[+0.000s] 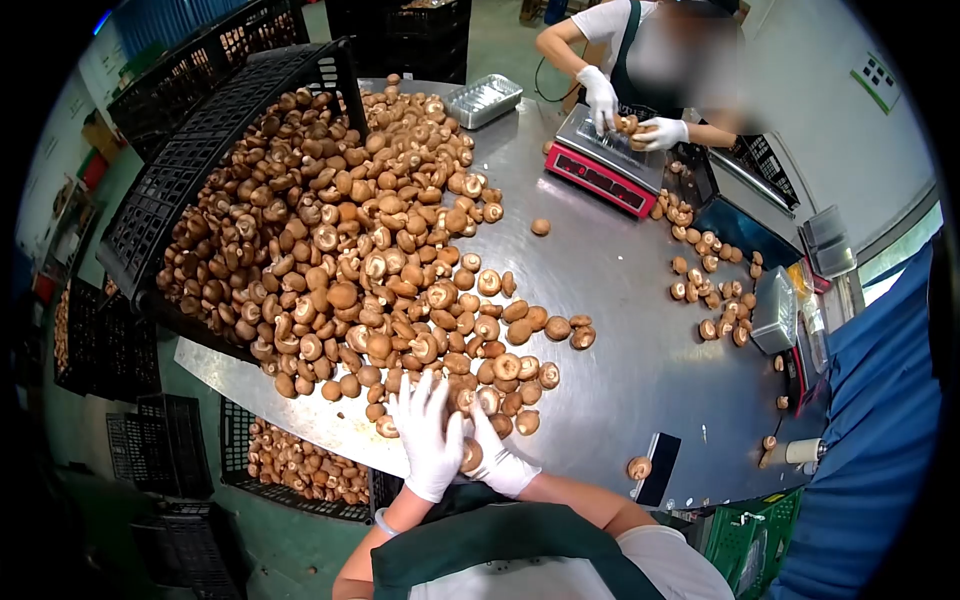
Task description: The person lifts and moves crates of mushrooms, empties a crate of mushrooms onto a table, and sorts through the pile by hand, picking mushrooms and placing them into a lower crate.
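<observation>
A large heap of brown shiitake mushrooms spills from a tipped black crate across the metal table. My left hand, in a white glove, lies at the heap's near edge with fingers stretched out and apart. Close beside it, my gloved right hand reaches in among the mushrooms, its fingertips partly hidden. One mushroom sits between the two hands, against the palm side of the right one, which appears to grip it. Several loose mushrooms lie just beyond the right fingers.
The tipped black crate stands at left. Across the metal table, a co-worker's gloved hands hold mushrooms over a red scale. A phone lies at the near edge, plastic trays at right. A crate of mushrooms is below left.
</observation>
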The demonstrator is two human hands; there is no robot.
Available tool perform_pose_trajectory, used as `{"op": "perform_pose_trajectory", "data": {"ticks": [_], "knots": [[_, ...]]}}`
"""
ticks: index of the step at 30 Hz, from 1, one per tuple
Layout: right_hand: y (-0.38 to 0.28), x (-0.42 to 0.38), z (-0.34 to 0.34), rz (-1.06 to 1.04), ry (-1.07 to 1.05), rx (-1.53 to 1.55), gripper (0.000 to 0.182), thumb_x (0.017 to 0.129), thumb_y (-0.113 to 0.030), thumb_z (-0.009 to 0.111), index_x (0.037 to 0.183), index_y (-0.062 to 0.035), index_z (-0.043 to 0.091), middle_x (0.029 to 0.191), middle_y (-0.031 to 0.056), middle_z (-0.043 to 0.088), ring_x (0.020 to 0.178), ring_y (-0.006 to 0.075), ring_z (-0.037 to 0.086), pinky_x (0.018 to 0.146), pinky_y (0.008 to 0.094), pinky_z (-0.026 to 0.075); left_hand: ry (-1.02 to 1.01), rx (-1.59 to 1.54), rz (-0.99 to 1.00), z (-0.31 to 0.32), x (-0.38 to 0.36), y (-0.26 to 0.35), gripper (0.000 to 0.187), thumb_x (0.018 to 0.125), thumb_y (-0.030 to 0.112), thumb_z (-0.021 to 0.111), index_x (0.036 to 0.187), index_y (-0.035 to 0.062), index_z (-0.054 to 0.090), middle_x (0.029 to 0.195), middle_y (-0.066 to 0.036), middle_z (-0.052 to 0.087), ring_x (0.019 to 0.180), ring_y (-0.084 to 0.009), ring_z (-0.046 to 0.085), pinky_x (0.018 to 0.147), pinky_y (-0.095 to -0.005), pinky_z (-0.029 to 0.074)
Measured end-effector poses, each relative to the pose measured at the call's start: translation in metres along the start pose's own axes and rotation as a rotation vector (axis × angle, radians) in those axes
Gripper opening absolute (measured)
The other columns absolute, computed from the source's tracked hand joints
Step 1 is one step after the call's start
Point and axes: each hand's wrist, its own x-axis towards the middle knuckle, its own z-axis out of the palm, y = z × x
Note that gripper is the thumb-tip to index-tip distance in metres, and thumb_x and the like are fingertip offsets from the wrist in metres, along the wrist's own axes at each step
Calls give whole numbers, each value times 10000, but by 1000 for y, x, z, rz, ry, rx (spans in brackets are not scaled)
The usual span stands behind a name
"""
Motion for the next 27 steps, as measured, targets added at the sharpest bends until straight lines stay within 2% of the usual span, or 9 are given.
{"op": "perform_pose_trajectory", "data": {"ticks": [4, 10, 13, 14, 16, 19, 24, 26, 27], "knots": [[-3, 26, -51, 102, -621, 331, 557, 956, -531, 368, 1361, -150, 410, 1341, 97, 468, 1199, 237, 466, 1037, 377, 364, -50, 120, 188, -2, 4, 5, 353, 804, 179, 583, 1143, 84, 595, 1260, -104, 531, 1249, -349, 403, 1081, -573, 175], [-63, -37, 93, -399, 37, 65, 553, 847, -615, 526, 1120, -134, 515, 905, 26, 605, 733, 139, 602, 514, 271, 528, -24, -7, 212, -12, 2, 7, 316, 792, 170, 595, 1094, 81, 624, 1195, -105, 574, 1197, -335, 464, 1055, -515, 283], [-172, -20, 63, -691, -365, 20, 360, 850, -413, 617, 649, -121, 555, 689, 25, 551, 613, 132, 506, 580, 314, 485, -33, -67, 135, -5, -4, -9, 276, 782, 123, 631, 1051, 65, 640, 1146, -113, 593, 1158, -340, 492, 1008, -451, 358], [-231, 4, 16, -845, -516, -6, 319, 856, -431, 605, 848, -112, 606, 810, 67, 581, 733, 184, 560, 678, 355, 529, -40, -84, 103, -4, -7, -13, 284, 775, 123, 647, 1054, 66, 644, 1128, -110, 595, 1143, -334, 501, 992, -445, 369], [-281, -20, 36, -1071, 23, 315, 430, 864, -452, 580, 1125, -112, 550, 1074, 138, 568, 970, 271, 570, 842, 423, 524, -48, -104, 84, -5, -10, -16, 278, 774, 112, 649, 1047, 63, 646, 1124, -112, 598, 1137, -335, 506, 983, -435, 380], [-348, -10, -20, -1178, -87, 290, 585, 875, -486, 543, 1307, -114, 414, 1289, 170, 458, 1161, 324, 490, 953, 475, 470, -66, -150, 59, -2, -13, -18, 268, 772, 94, 651, 1037, 57, 648, 1120, -116, 601, 1128, -337, 513, 967, -422, 399], [-245, 3, 22, -1086, 379, -996, 366, 876, -249, 596, 1192, -66, 572, 1181, 94, 572, 1082, 240, 561, 902, 372, 466, -124, -315, 45, 6, -8, -13, 247, 773, 65, 643, 1018, 31, 646, 1079, -135, 622, 1079, -340, 549, 936, -416, 431], [-220, 31, 23, -1394, 301, -1731, 342, 846, -247, 611, 1116, -38, 615, 1114, 117, 616, 1036, 261, 590, 895, 344, 465, -135, -352, 39, 7, -5, -8, 217, 793, 48, 626, 1007, 20, 646, 1059, -140, 631, 1058, -335, 563, 928, -396, 439], [-214, 25, 42, -1115, 304, -2122, 394, 797, -308, 645, 1127, -95, 622, 1066, 135, 628, 1019, 298, 587, 931, 384, 435, -187, -449, -52, 8, -3, -6, 199, 806, 41, 613, 1000, 17, 648, 1058, -139, 632, 1059, -325, 567, 925, -379, 440]]}}
